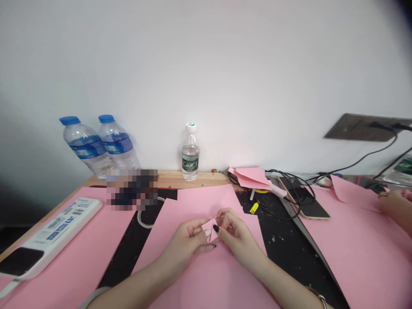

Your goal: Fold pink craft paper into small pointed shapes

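Observation:
A small folded piece of pink paper [208, 225] is held up between my two hands, over large pink sheets [206, 274] on the table. My left hand [189, 238] pinches its left side, the thumb lying on the front face. On the other side my right hand [234, 234] grips it too, its dark-nailed thumb pressed on the paper near a fold line. The fingers behind the paper are partly hidden.
Two large water bottles [86, 146] lean at the back left, and a small bottle [190, 156] stands by the wall. A white power bank [64, 236] lies left. Cables, folded pink paper [251, 177] and a phone [305, 199] lie right. Another person's hand [397, 204] is at far right.

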{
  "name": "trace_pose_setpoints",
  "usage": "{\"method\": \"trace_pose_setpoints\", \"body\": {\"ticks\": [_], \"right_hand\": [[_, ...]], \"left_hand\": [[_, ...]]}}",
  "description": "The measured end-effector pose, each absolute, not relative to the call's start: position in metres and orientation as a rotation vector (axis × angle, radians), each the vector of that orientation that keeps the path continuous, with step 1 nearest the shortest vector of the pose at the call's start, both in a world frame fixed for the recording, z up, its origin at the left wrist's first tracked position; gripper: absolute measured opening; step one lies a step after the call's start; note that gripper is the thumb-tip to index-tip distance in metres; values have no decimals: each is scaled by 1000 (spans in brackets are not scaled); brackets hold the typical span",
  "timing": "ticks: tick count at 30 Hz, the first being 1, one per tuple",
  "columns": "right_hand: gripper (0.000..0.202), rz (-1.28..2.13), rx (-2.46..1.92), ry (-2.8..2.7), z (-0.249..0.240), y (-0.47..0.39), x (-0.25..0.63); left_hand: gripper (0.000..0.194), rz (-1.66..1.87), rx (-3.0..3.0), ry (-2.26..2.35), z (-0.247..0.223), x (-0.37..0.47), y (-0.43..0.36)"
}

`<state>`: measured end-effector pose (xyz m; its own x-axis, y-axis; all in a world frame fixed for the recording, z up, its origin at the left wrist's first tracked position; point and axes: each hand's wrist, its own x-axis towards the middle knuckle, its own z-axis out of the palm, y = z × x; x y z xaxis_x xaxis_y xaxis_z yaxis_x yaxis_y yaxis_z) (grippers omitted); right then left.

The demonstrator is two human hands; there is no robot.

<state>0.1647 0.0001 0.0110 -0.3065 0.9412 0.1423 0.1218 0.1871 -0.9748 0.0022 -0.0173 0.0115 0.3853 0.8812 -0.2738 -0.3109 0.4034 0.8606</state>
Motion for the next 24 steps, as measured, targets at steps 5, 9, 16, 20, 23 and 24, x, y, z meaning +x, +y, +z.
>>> {"method": "trace_pose_setpoints", "body": {"ticks": [5, 9, 16, 20, 23, 24], "right_hand": [[26, 1193, -1054, -1607, 7, -2, 163], [26, 1190, -1075, -1590, 9, -3, 163], [25, 1232, -1053, -1537, 11, -5, 160], [24, 1167, -1119, -1543, 10, -3, 161], [18, 1240, -1207, -1564, 12, -3, 163], [20, 1259, -1227, -1622, 13, -2, 165]], "left_hand": [[32, 883, 840, 850, 10, 4, -18], [30, 876, 853, 868, 10, 7, -18], [45, 909, 781, 967, 11, 8, -17], [40, 936, 771, 993, 12, 7, -16], [33, 960, 805, 980, 13, 6, -17], [33, 959, 819, 967, 13, 6, -18]]}}
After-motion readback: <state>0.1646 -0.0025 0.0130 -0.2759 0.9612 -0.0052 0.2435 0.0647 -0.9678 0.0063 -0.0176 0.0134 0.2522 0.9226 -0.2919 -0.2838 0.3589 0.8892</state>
